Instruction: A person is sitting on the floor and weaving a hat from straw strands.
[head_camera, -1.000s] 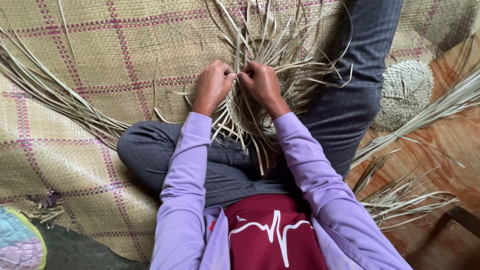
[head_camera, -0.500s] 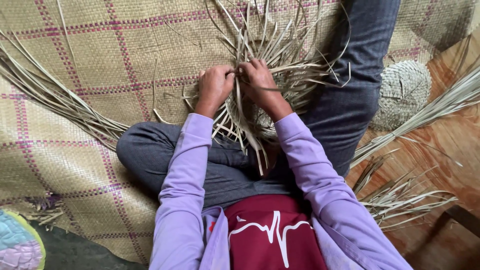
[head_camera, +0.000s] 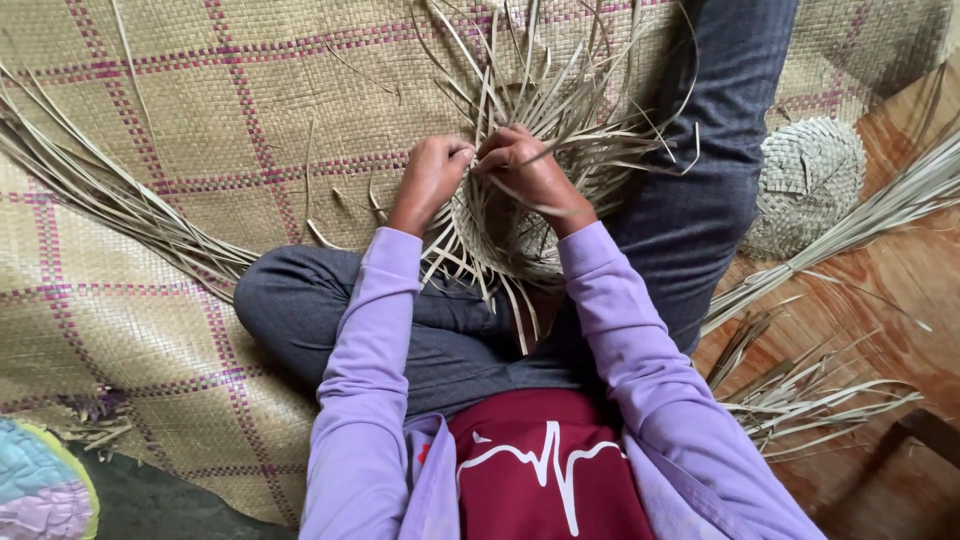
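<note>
Half-woven basket (head_camera: 520, 235) in lap, loose strips fanning upward. Left hand (head_camera: 432, 175) pinches strips at its rim; right hand (head_camera: 522, 165) grips strips beside it. Finished woven piece (head_camera: 808, 180) lies right, on checked mat (head_camera: 200, 120).

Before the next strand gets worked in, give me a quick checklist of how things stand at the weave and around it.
1. Left hand on the rim of the half-woven basket: ok, fingers curled on strips there.
2. Right hand on a strip at the same rim: ok, grip closed beside the left hand.
3. Basket steadied: ok, it rests on the lap between the forearms.
4. Loose strip ends fanning out past the hands: ok, free, though crossing one another.
5. Spare strips on the woven mat on the left: ok, bundle lying flat.
6. Which strip each hand pinches: cannot tell, fingers hide it.
</note>
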